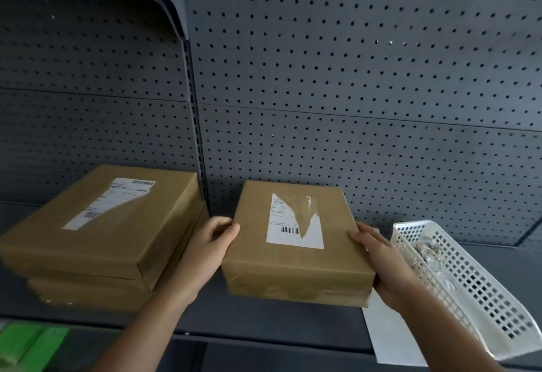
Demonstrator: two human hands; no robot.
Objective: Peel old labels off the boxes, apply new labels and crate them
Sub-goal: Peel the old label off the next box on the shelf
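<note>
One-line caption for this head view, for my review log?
Both hands, left and right, hold a brown box with a half-torn label above the shelf.

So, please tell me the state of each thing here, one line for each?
held box: gripped at both sides, its label partly torn, a strip gone from the middle.
left hand: closed on the box's left edge.
right hand: closed on the box's right edge.
stacked boxes: two on the shelf, top label partly peeled.
white basket: on the shelf, scraps inside.
</note>
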